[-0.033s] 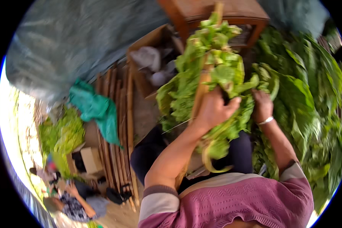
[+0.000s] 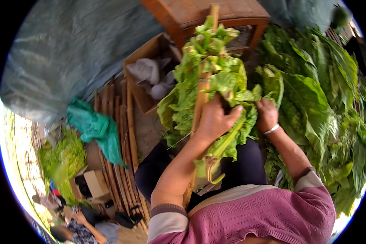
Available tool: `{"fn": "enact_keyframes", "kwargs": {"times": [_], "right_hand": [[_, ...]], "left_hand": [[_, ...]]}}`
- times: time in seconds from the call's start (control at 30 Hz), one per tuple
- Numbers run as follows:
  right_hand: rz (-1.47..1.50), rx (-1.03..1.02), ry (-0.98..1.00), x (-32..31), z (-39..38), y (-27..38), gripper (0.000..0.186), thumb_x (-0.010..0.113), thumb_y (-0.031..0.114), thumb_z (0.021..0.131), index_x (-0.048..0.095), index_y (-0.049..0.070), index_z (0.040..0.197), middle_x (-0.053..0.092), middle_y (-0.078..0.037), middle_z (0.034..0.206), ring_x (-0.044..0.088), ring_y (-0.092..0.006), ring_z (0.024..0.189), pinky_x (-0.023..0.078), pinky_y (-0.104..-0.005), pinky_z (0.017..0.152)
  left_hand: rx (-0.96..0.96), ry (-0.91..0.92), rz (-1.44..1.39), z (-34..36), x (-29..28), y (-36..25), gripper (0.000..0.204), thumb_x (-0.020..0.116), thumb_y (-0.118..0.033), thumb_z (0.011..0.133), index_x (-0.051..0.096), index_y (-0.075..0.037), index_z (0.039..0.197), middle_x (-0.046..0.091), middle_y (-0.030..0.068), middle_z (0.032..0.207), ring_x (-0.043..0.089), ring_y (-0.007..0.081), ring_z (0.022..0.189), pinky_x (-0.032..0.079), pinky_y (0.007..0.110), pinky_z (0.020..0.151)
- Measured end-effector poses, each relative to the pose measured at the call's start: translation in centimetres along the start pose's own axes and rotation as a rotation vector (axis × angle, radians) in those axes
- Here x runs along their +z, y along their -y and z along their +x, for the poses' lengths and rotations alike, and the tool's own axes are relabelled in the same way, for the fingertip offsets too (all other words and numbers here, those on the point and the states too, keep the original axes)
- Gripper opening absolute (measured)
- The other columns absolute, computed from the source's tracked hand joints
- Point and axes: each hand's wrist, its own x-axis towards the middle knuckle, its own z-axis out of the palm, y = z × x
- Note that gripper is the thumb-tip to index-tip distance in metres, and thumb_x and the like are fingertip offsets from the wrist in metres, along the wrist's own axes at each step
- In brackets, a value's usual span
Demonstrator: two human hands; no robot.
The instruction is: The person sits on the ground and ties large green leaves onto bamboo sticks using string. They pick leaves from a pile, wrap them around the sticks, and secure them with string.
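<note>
A bamboo stick (image 2: 202, 95) stands tilted away from my lap, with bunches of broad green leaves (image 2: 185, 91) fastened along both its sides. My left hand (image 2: 215, 120) is closed on a leaf beside the stick, thumb pointing right. That leaf's thick pale stalk (image 2: 212, 160) hangs toward my lap with a curled end. My right hand (image 2: 267, 116), with a silvery bracelet on the wrist, is closed on another green leaf (image 2: 271, 83) just right of the bunch; its fingertips are partly hidden. A thin string (image 2: 179, 140) runs off the stick left of my left wrist.
Large loose leaves (image 2: 309, 110) are heaped on my right. A wooden chair (image 2: 219, 14) stands ahead, beside a cardboard box (image 2: 144, 53) with white bags. Bamboo poles (image 2: 131, 122) and a green plastic bag (image 2: 95, 126) lie left; another person (image 2: 83, 225) sits at lower left.
The view has shifted, so the stick, chair and hands appear farther left. Both hands keep their hold at the leaves, and the curled stalk below my left hand shows more sharply.
</note>
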Motion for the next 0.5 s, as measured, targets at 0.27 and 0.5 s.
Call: {"fn": "enact_keyframes", "kwargs": {"times": [0.27, 0.5], "right_hand": [[0.004, 0.391, 0.010, -3.0, -2.8, -3.4, 0.032, 0.070, 0.015, 0.062, 0.062, 0.009, 0.092, 0.055, -0.010, 0.084, 0.058, -0.0310, 0.077, 0.048, -0.0393, 0.066], [-0.227, 0.377, 0.429, 0.2, -1.8, -0.9, 0.026, 0.059, 0.014, 0.075, 0.061, 0.013, 0.100, 0.058, -0.011, 0.092, 0.063, -0.0269, 0.077, 0.050, -0.0364, 0.064]], "left_hand": [[-0.177, 0.030, -0.291, 0.0, 2.0, -1.9, 0.040, 0.063, 0.000, 0.078, 0.049, 0.006, 0.115, 0.060, 0.0085, 0.101, 0.057, 0.0128, 0.093, 0.045, 0.025, 0.081], [-0.300, 0.113, -0.386, -0.5, 0.8, -2.6, 0.044, 0.067, -0.004, 0.074, 0.052, 0.004, 0.115, 0.060, 0.0037, 0.094, 0.054, 0.0079, 0.074, 0.045, 0.024, 0.062]]}}
